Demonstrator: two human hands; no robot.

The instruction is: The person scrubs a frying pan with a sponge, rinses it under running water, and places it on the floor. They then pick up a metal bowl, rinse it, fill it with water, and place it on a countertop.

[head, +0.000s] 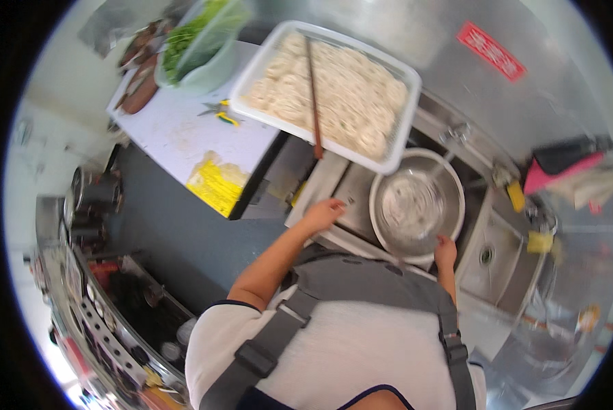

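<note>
Water runs from a faucet point(455, 133) into a large round metal basin point(378, 218) in the sink. My right hand point(445, 252) is at the basin's near right rim; whether it grips the rim is not clear. To the left of the basin, my left hand point(325, 214) is over the steel sink edge with its fingers bent and nothing visible in them. Beyond my hands, a white plastic tray point(240, 97) full of pale noodle-like strands point(342, 92) sits across the counter and sink corner. A long brown stick point(314, 102) lies across it.
Scissors with yellow-and-black handles point(221, 113) lie on the white table point(168, 128), near a green tub point(198, 77) of leafy greens. A second sink bowl point(491, 256) is at the right. Cloths point(568, 174) hang by the wall. Metal pots point(96, 189) stand at the far left.
</note>
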